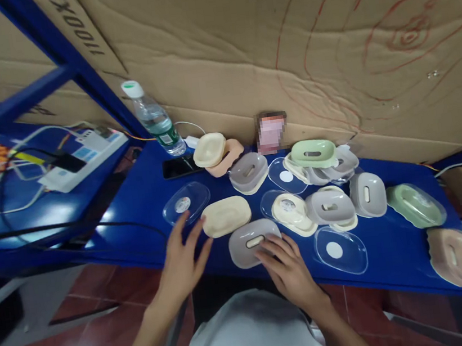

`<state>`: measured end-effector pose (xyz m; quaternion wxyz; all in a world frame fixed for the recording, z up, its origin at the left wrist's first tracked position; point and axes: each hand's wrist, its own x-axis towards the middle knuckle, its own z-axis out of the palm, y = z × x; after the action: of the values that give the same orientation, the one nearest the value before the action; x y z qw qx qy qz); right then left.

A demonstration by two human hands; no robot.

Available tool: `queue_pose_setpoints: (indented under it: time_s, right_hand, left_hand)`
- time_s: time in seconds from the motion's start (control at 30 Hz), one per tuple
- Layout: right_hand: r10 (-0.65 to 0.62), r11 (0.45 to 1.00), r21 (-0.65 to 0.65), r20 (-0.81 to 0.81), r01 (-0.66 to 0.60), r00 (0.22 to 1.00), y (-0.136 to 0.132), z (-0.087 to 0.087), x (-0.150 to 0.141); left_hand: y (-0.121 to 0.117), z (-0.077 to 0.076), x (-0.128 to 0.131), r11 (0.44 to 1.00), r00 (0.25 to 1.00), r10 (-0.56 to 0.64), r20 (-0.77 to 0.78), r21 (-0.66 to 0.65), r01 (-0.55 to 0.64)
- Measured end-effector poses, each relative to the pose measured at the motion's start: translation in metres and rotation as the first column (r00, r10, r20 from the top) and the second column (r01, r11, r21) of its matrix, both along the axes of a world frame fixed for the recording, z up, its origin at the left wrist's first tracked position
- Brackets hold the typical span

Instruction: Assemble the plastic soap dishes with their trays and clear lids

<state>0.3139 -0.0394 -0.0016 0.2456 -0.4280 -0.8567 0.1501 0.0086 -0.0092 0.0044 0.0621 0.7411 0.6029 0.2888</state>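
Observation:
My right hand point(288, 270) holds the right end of a grey soap dish point(241, 249) with a slot in its middle, near the table's front edge. My left hand point(182, 261) has its fingers spread. Its fingertips are by the left end of a cream oval tray point(227, 216) and the lower edge of a clear lid point(194, 196) with a round white label. Right of my right hand lies another clear lid point(348, 257). Cream pieces point(289, 210) and a second grey slotted dish point(329, 205) are stacked farther back.
Along the back stand a water bottle point(158, 123), a black phone point(179, 167) and a stack with a green dish point(313, 152). A lidded green dish point(416, 205) and a lidded brownish one point(459, 257) sit at the right. A power strip point(85, 161) with cables lies left.

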Motion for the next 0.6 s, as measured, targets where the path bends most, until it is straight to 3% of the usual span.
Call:
queue_pose_setpoints:
  time_s: [0.1,0.17,0.3,0.43,0.6]
  right_hand:
    - [0.003,1.000,-0.028,0.004,-0.003,1.000,-0.001,0.002,-0.013]
    - [0.038,0.998,-0.043,0.017,-0.038,0.999,-0.002,0.004,-0.018]
    - [0.024,0.997,-0.067,0.012,-0.023,1.000,-0.005,0.004,-0.017]
    - [-0.070,0.993,-0.096,-0.013,0.069,0.997,-0.006,0.003,-0.018]
    - [-0.149,0.982,-0.114,0.007,0.149,0.989,-0.001,0.006,-0.030]
  left_hand:
    - [0.035,0.003,-0.020,0.935,0.936,0.346,-0.060,-0.064,-0.349]
    - [0.052,0.001,-0.031,0.904,0.913,0.405,-0.053,-0.126,-0.409]
    - [0.059,-0.001,-0.042,0.935,0.937,0.346,0.035,-0.093,-0.342]
    - [0.040,0.005,-0.038,0.961,0.949,0.276,0.152,-0.043,-0.273]
    - [0.018,0.000,-0.036,0.973,0.966,0.220,0.139,-0.108,-0.206]
